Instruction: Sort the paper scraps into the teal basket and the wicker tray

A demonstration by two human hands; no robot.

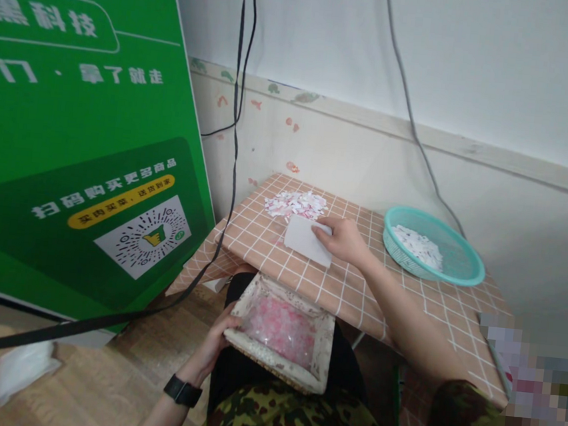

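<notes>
My left hand (219, 334) grips the left edge of a shallow, cloth-lined basket (320, 360), which is tilted over my lap below the table edge. Inside it lies pink and clear stuff (278, 326) that looks like plastic film or small bits; I cannot tell which. Over the table, my right hand (344, 240) pinches a flat white card (306, 240) between thumb and fingers, its lower edge near the tablecloth. Just behind the card is a pile of small white and pink paper scraps (295, 204).
A checked brown cloth covers the table (351, 293). Toward its right stands a turquoise plastic colander (460, 260) with white scraps (416, 247) inside. A green cabinet (72, 119) rises on the left, with black cables (239, 101) hanging before it. A white plastic bag (25, 369) lies on the floor.
</notes>
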